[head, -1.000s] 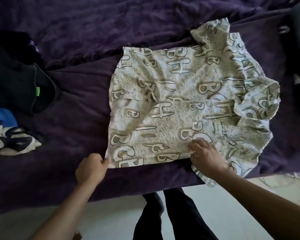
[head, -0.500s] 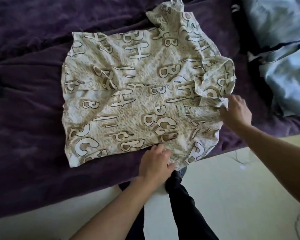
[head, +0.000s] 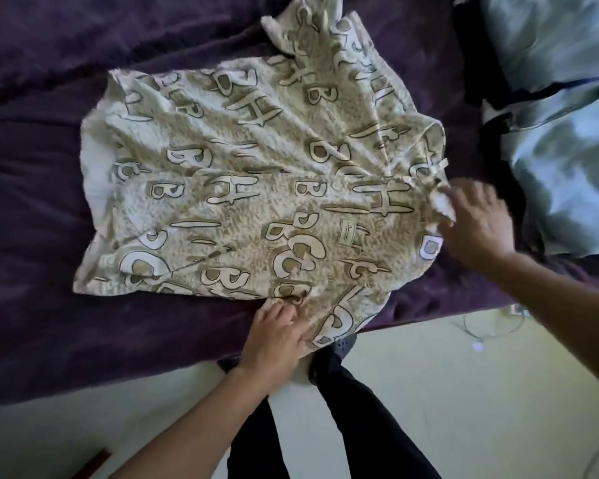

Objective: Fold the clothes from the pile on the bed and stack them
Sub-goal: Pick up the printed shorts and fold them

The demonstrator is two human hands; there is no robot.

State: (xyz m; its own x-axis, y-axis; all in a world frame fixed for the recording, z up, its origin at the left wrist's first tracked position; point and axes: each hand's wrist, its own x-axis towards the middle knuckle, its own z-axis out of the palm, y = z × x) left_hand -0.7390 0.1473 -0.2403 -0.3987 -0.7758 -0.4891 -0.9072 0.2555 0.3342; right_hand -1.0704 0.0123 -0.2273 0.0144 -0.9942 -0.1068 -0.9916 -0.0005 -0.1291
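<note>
A beige T-shirt [head: 256, 174] printed with large white letters lies spread on the dark purple bedspread [head: 42, 216], collar end to the right. My left hand [head: 277, 335] pinches the shirt's near edge by the lower sleeve at the bed's front edge. My right hand [head: 474, 226] grips the collar at the shirt's right end, and creases fan out from that grip. The far sleeve is bunched at the top. The pile of clothes is out of view.
Pale blue pillows [head: 564, 115] lie on the bed to the right, close to my right hand. The bed's front edge runs across the lower frame, with pale floor [head: 429, 392] and my dark trouser legs [head: 325, 426] below it. A thin cable [head: 491, 326] lies on the floor.
My left hand went from the hem corner to the near edge by the sleeve. My right hand went to the collar and took hold of it. The view swung right, losing the pile.
</note>
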